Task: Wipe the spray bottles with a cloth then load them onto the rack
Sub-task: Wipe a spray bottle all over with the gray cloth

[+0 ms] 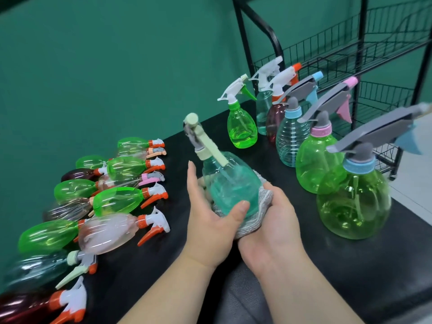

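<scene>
A teal see-through spray bottle [230, 181] with a pale green trigger head is held over the black table [350, 265], tilted to the left. My left hand [210, 220] grips its left side, thumb across the front. My right hand [273, 220] presses a grey cloth [257, 213] against the bottle's right and underside. Several spray bottles lie on their sides in a heap [105, 197] at the left. Several more stand upright in a row [313, 146] at the right. A black wire rack [364, 54] stands behind the table at the back right.
A large green bottle [353, 202] with a grey trigger stands close to my right hand. The green wall fills the back. A pale floor [418, 197] shows past the table's right edge. The rack's wire shelves show nothing on them.
</scene>
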